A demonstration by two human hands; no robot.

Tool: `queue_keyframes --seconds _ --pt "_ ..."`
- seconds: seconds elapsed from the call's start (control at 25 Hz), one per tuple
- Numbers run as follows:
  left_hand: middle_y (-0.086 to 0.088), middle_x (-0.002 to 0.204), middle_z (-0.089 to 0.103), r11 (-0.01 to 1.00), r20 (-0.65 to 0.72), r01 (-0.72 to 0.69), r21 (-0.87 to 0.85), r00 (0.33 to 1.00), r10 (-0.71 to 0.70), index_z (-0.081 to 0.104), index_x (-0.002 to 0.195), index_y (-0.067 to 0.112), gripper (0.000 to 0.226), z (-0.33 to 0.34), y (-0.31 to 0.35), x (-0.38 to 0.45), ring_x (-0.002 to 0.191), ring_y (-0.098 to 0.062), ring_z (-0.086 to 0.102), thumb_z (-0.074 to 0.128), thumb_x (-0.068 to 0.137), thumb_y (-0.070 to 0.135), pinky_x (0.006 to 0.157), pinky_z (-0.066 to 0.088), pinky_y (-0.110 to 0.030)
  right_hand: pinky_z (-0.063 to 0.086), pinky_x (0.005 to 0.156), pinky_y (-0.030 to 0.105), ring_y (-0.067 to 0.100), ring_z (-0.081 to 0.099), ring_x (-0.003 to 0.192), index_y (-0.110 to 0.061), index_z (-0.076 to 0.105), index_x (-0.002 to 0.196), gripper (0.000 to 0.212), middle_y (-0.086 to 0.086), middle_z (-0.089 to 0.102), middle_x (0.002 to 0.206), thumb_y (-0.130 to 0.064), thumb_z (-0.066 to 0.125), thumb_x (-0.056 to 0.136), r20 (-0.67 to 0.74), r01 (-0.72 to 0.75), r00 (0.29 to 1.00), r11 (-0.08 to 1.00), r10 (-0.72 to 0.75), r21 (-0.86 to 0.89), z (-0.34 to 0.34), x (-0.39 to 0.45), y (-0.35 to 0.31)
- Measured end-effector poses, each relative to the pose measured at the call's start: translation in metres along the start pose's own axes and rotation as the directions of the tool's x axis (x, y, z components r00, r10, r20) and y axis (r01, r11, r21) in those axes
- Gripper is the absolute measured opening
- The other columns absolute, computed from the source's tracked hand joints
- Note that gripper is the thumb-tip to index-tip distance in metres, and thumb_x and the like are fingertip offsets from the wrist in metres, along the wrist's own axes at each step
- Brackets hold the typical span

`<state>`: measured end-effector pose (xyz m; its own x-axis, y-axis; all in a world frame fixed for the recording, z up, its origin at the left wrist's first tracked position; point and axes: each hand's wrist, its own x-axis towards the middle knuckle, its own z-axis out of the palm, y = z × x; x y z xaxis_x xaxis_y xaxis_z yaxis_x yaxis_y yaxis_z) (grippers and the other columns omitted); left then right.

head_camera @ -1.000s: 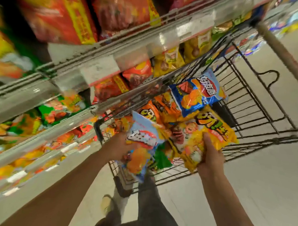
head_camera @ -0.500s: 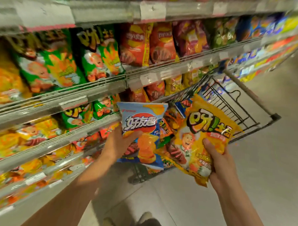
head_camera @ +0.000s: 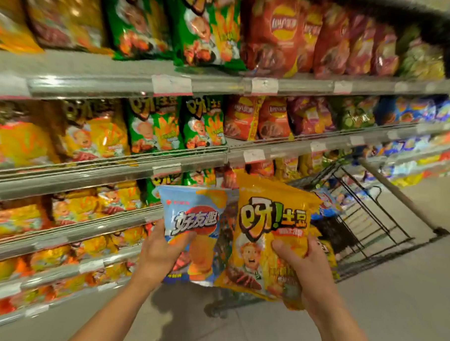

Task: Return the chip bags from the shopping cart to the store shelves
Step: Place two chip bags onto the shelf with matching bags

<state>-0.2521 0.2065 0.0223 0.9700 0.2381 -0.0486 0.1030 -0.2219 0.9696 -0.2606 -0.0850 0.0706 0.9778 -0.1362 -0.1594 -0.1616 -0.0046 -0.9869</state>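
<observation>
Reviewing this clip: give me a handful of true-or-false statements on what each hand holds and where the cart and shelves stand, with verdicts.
1. The left hand grips a light blue chip bag. True.
2. The right hand is empty. False: it grips a yellow chip bag.
3. The shopping cart stands behind the two held bags, to the right. True.
4. Both bags already sit on a shelf. False: both are held up in front of the shelves.
5. Green chip bags stand on the shelves. True.
</observation>
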Motion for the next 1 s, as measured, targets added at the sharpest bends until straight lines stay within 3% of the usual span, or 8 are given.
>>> queue_keyframes --seconds 0.12,0.2,0.32,0.44,0.48,0.6,0.76,1.0 --pt "-0.008 0.077 0.072 0.998 -0.064 0.056 -0.039 0.996 -0.058 0.065 0.105 0.028 0.029 -0.024 -0.016 -0.032 0.055 -0.01 0.066 0.082 0.083 0.03 0.05 0.053 -0.023 0.062 0.067 0.029 0.015 0.077 0.091 -0.036 0.068 0.115 0.065 -0.008 0.079 0.104 -0.051 0.092 0.057 0.09 0.002 0.996 1.0 0.0 -0.022 0.006 -0.016 0.013" --pt "-0.013 0.069 0.069 0.993 -0.097 0.112 -0.042 0.989 -0.115 0.064 0.103 0.029 0.032 -0.041 -0.022 -0.051 0.056 -0.032 0.067 0.082 0.08 0.043 0.05 0.053 -0.039 0.062 0.071 0.033 0.015 0.077 0.092 -0.033 0.066 0.12 0.066 -0.008 0.079 0.104 -0.047 0.088 0.059 0.126 -0.016 0.992 1.0 0.017 -0.013 0.015 -0.029 0.019" --pt "-0.001 0.06 0.067 0.989 -0.164 0.135 -0.067 0.976 -0.144 0.063 0.093 0.042 0.039 -0.07 -0.024 -0.076 0.05 -0.03 0.065 0.083 0.066 0.063 0.045 0.056 -0.043 0.061 0.083 0.045 0.02 0.076 0.096 -0.031 0.065 0.122 0.069 -0.004 0.078 0.108 -0.049 0.086 0.059 0.167 -0.031 0.985 0.999 0.033 -0.016 0.032 -0.045 0.017" --pt "-0.003 0.086 0.072 0.985 -0.188 0.121 -0.12 0.972 -0.142 0.063 0.106 0.035 0.05 -0.101 -0.017 -0.086 0.072 -0.029 0.065 0.087 0.067 0.054 0.07 0.058 -0.058 0.062 0.082 0.047 0.021 0.077 0.095 -0.031 0.065 0.119 0.068 -0.003 0.079 0.106 -0.049 0.086 0.057 0.227 -0.03 0.973 1.0 0.028 0.005 0.054 -0.058 0.005" --pt "0.006 0.089 0.074 0.99 -0.211 0.092 -0.109 0.971 -0.114 0.064 0.106 0.037 0.049 -0.113 -0.012 -0.089 0.075 -0.021 0.069 0.087 0.066 0.055 0.072 0.06 -0.05 0.062 0.081 0.046 0.022 0.077 0.096 -0.032 0.065 0.118 0.068 -0.002 0.079 0.106 -0.048 0.087 0.056 0.238 -0.02 0.971 1.0 0.017 0.01 0.064 -0.061 -0.001" --pt "0.02 0.082 0.074 0.997 -0.276 -0.024 -0.077 0.961 0.002 0.063 0.098 0.037 0.045 -0.152 0.005 -0.093 0.065 0.004 0.068 0.087 0.064 0.053 0.05 0.052 -0.017 0.062 0.078 0.045 0.024 0.077 0.094 -0.035 0.069 0.11 0.05 0.0 0.079 0.105 -0.041 0.086 0.063 0.264 0.008 0.964 0.999 -0.018 0.039 0.101 -0.07 -0.022" --pt "0.022 0.093 0.075 0.991 -0.308 -0.136 0.017 0.942 0.134 0.064 0.109 0.035 0.041 -0.241 0.026 -0.095 0.081 0.005 0.069 0.085 0.074 0.045 0.066 0.051 -0.018 0.063 0.063 0.04 0.026 0.078 0.086 -0.03 0.073 0.109 0.048 0.004 0.08 0.099 -0.036 0.088 0.064 0.298 0.062 0.952 0.997 -0.073 0.046 0.179 -0.094 -0.044" --pt "0.037 0.09 0.07 0.969 -0.405 -0.236 0.072 0.881 0.244 0.068 0.106 0.029 0.038 -0.394 0.028 -0.095 0.082 0.016 0.064 0.087 0.073 0.032 0.064 0.045 -0.004 0.047 0.107 0.059 0.034 0.064 0.121 -0.026 0.069 0.122 0.09 0.009 0.071 0.128 -0.067 0.091 0.045 0.354 0.141 0.925 0.99 -0.138 0.018 0.314 -0.137 -0.065"
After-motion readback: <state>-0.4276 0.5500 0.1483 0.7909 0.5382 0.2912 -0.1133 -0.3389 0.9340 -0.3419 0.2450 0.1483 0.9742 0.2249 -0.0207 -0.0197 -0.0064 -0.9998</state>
